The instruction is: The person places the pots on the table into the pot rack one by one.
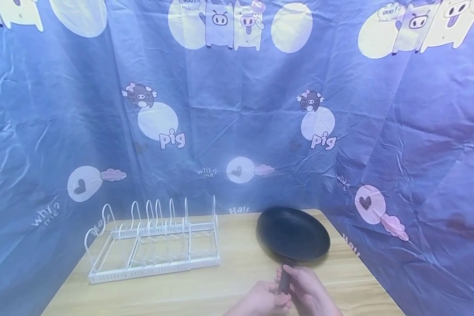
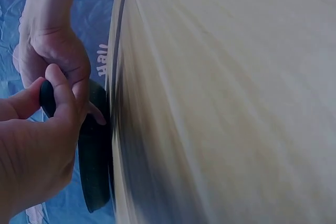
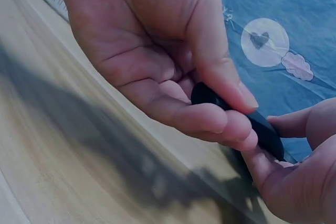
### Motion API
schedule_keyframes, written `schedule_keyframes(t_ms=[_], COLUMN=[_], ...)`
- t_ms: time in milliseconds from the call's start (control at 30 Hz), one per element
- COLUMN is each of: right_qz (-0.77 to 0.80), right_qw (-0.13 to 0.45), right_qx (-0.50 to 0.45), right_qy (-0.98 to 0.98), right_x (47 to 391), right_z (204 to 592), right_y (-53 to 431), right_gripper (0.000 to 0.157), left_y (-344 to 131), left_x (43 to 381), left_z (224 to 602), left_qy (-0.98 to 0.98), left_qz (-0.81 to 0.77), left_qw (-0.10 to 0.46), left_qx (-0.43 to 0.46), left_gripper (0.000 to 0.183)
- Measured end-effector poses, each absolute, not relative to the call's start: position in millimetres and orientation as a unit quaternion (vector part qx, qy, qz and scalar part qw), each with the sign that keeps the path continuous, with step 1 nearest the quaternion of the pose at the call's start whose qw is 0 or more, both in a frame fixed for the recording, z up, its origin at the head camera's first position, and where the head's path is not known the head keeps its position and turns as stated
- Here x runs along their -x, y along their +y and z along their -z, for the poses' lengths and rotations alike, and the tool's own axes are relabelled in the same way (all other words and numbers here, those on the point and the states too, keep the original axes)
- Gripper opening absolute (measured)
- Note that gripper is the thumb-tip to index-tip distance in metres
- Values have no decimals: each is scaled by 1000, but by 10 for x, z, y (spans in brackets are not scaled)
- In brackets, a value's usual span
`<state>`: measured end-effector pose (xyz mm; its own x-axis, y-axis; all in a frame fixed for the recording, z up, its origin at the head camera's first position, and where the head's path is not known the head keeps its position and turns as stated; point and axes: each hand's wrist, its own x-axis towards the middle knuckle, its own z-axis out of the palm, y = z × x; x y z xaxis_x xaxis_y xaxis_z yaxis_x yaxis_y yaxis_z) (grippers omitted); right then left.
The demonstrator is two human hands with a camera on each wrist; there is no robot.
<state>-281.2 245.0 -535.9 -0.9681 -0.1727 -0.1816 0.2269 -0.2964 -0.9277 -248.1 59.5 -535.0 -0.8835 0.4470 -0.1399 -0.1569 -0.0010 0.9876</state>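
A black frying pan (image 1: 294, 235) is at the right of the wooden table in the head view, its handle (image 1: 285, 281) pointing toward me. My left hand (image 1: 262, 297) pinches the end of that handle between thumb and fingers. Closer to the pan's body, my right hand (image 1: 309, 285) grips the handle, thumb on top. In the left wrist view, the pan's side (image 2: 94, 166) shows beyond both hands, close by the table. The right wrist view has the left hand (image 3: 173, 61) at the handle's end and the right hand (image 3: 304, 169) farther along it.
A white wire rack (image 1: 154, 245) with upright loops stands on the left of the wooden table (image 1: 237, 281). Blue cloth (image 1: 237, 96) printed with pigs and hearts hangs behind the table and along both sides.
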Motion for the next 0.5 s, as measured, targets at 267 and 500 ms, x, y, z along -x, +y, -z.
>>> schedule_keyframes(t_ms=[267,500], right_qz=[776,765], right_qw=[128,128], right_qx=[-16,-32], right_qy=[618,630], right_x=[2797,2854], right_z=[5275,5158], right_y=[2366,2227], right_gripper=[19,20], left_y=[529,462], left_x=[2413,2425], left_z=[5311,5219], left_qy=[727,800], left_qz=[-652,-565], left_qw=[178,122], left_qx=[-121,-160], left_gripper=[5,17])
